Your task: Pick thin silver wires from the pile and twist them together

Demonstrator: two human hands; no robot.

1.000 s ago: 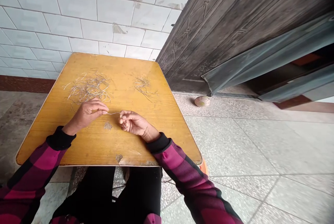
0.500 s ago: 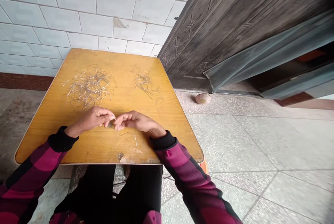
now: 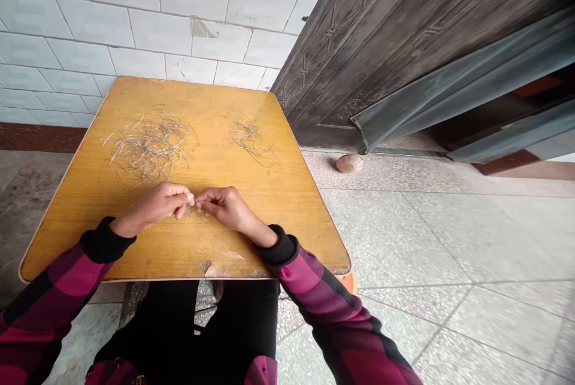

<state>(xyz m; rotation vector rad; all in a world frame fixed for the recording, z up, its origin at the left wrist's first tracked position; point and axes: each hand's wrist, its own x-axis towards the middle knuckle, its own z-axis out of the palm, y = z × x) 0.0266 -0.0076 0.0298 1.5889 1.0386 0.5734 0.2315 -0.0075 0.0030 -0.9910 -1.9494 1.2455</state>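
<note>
My left hand (image 3: 158, 205) and my right hand (image 3: 223, 208) meet over the near middle of a yellow wooden table (image 3: 269, 193). Both pinch a thin pale strand (image 3: 200, 212) between thumb and fingers, fingertips almost touching. A small heap of fine bits (image 3: 188, 212) lies on the table right under the fingertips. A big loose pile of thin strands (image 3: 148, 146) lies beyond my left hand. A smaller bundle of strands (image 3: 246, 135) lies farther back on the right.
A white tiled wall (image 3: 135, 14) stands behind the table. A dark carved door (image 3: 404, 44) is at the right, with a small round ball (image 3: 349, 163) on the speckled floor by its foot. My dark-trousered legs sit under the table's chipped near edge (image 3: 224, 270).
My hands came together from about a hand's width apart. The strand that trailed toward the near edge half a second ago is now gathered in at my fingers. The view tilted slightly.
</note>
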